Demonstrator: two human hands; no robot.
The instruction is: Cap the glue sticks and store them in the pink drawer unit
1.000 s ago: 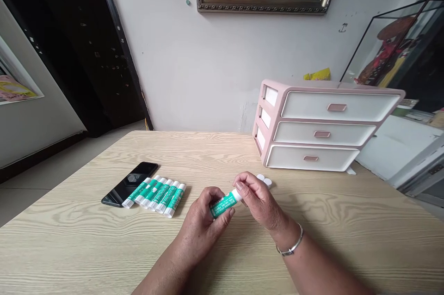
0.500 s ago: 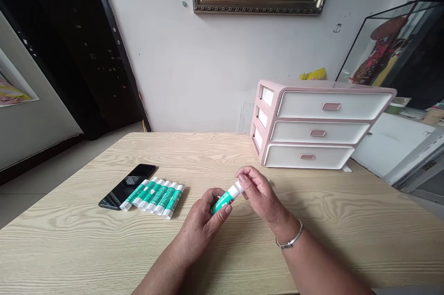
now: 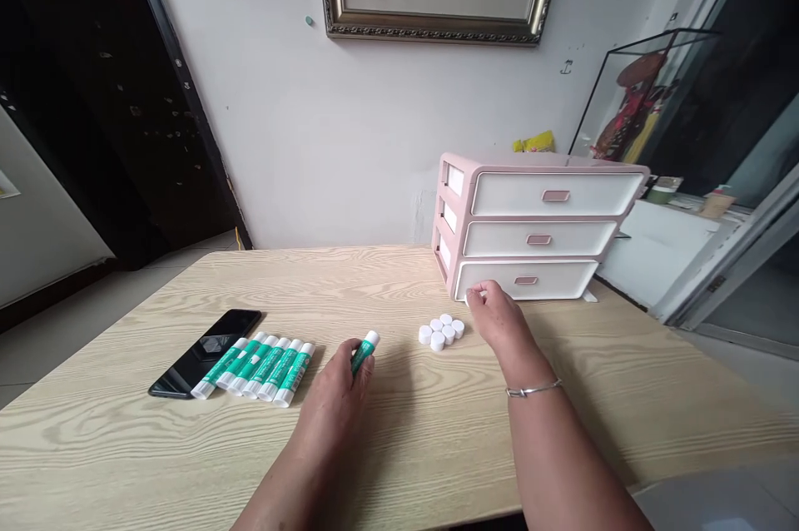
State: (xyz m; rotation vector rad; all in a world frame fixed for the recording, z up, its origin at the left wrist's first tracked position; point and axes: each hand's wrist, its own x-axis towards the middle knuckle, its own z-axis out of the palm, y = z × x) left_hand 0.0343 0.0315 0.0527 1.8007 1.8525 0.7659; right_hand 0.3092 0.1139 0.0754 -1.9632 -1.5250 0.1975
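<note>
In my left hand [image 3: 337, 389] is a green-and-white glue stick [image 3: 364, 354], held upright at a tilt with its white upper end showing and its lower part hidden in my fingers. My right hand [image 3: 500, 321] pinches a small white cap [image 3: 468, 296], mostly covered by the fingers, in front of the bottom drawer. Just left of that hand, several white caps [image 3: 438, 340] stand grouped on the table. Further left lies a row of several similar glue sticks [image 3: 268, 369], side by side.
A black phone [image 3: 203, 354] lies at the left, against the row. The pink-and-white drawer unit [image 3: 537, 240] stands at the table's back right, with a yellow packet [image 3: 538, 141] showing at its top. The wooden table [image 3: 399, 448] meets the wall behind.
My right hand has come away from the glue stick, moving right and away from me with the white cap. My left hand still holds the stick. The cap group is now uncovered; the view has shifted.
</note>
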